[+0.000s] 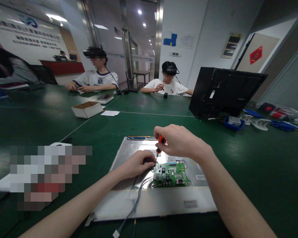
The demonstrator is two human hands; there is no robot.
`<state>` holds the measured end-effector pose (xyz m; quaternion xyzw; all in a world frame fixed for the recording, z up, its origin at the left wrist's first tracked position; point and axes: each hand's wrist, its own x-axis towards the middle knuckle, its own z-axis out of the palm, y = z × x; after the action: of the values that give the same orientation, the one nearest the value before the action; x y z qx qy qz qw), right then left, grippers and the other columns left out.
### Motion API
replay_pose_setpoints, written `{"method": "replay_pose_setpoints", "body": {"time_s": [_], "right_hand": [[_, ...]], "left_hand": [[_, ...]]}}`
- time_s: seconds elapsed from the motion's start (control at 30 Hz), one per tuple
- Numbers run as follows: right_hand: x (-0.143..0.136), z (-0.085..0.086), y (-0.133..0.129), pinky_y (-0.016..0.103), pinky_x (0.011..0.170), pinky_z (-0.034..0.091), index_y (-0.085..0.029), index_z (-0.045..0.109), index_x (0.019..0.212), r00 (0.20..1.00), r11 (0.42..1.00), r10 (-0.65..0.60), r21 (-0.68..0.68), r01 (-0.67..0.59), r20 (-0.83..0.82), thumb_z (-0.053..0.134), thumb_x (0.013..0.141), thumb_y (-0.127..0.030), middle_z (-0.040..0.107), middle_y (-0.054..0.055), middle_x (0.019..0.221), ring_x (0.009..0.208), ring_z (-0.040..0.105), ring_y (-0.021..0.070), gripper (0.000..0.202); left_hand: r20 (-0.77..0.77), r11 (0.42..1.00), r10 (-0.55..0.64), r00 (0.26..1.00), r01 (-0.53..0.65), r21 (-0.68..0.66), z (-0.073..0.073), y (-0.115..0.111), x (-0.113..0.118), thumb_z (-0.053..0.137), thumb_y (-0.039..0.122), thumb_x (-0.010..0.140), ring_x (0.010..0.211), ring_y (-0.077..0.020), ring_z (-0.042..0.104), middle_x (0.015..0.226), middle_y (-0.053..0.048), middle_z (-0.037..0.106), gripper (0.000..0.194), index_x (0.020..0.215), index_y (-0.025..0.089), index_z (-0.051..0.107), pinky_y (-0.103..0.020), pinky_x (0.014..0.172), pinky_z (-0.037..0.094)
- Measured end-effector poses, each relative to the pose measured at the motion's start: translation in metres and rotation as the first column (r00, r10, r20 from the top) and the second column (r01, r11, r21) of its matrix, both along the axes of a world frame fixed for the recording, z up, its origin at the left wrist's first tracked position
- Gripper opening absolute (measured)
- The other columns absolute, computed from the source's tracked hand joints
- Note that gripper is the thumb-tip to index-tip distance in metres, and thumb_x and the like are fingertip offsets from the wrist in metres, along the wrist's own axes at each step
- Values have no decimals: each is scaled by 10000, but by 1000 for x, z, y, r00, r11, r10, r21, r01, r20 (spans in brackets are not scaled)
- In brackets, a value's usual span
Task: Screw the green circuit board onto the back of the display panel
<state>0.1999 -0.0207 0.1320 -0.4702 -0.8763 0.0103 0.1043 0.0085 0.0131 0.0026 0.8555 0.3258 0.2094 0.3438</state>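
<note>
A right hand (180, 140) has its grip closed around a red-and-black screwdriver (161, 142), the shaft angled down to the upper left corner of a green printed circuit board (171, 173), which lies on a flat silver metal panel (124, 153) atop a green table (144, 124). The left hand (141, 162) curls its fingertips beside the shaft; whether its grip pinches anything is unclear. Thin grey cables (139, 195) trail from the board's left side over the panel's near edge to a white plug (116, 234), while both forearms cover parts of the panel's sides. Beyond, at right, stands a large black casing (225, 92), near a small blue tray (234, 125); at left sit an open white box (88, 111) and a white paper (110, 113). Two people wearing headsets sit across the table.
</note>
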Motion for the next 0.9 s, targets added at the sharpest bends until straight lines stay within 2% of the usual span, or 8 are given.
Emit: {"method": "replay_pose_setpoints", "body": {"time_s": [0.17, 0.33, 0.47, 0.73, 0.9], "right_hand": [[-2, 1, 0, 280, 540, 234, -209, 639, 927, 993, 994, -88, 73, 82, 83, 578, 890, -396, 698, 55, 820, 692, 593, 169, 200], [-1, 0, -2, 264, 558, 280, -210, 620, 996, 999, 999, 32, -7, -32, -2, 601, 810, -268, 708, 36, 892, 744, 593, 160, 195], [-2, 1, -4, 261, 546, 276, -199, 612, 979, 999, 999, 32, -20, -32, 5, 568, 782, -197, 702, 38, 854, 704, 570, 150, 202], [-4, 1, -2, 263, 526, 235, -212, 612, 992, 997, 998, -58, 27, 57, 53, 584, 848, -282, 689, 42, 821, 674, 569, 156, 162], [-3, 1, -3, 269, 532, 238, -210, 617, 1002, 997, 998, -62, 37, 60, 54, 606, 851, -318, 700, 50, 841, 710, 600, 175, 186]], "left_hand": [[9, 1000, -4, 1000, 4, 4, -2, 1, 0, 582, 199, 835, 742, -175, 581, 772, -11, 639, 72, 803, 170, 640, -277, 692, 443], [18, 1000, -3, 1000, 3, 9, -1, 0, 0, 576, 184, 828, 715, -168, 571, 759, -6, 635, 71, 813, 168, 644, -272, 677, 437], [27, 1000, 8, 1000, -8, 6, 0, 0, 0, 583, 177, 818, 703, -164, 567, 748, -2, 631, 61, 802, 169, 641, -269, 681, 442], [-12, 1000, 17, 1000, -17, 24, 1, -1, -1, 582, 190, 834, 740, -172, 581, 771, -14, 646, 68, 812, 170, 643, -270, 701, 451], [-18, 999, 18, 1000, -17, 27, 2, -2, -1, 575, 178, 833, 732, -172, 578, 762, -10, 641, 65, 807, 170, 634, -277, 704, 454]]}}
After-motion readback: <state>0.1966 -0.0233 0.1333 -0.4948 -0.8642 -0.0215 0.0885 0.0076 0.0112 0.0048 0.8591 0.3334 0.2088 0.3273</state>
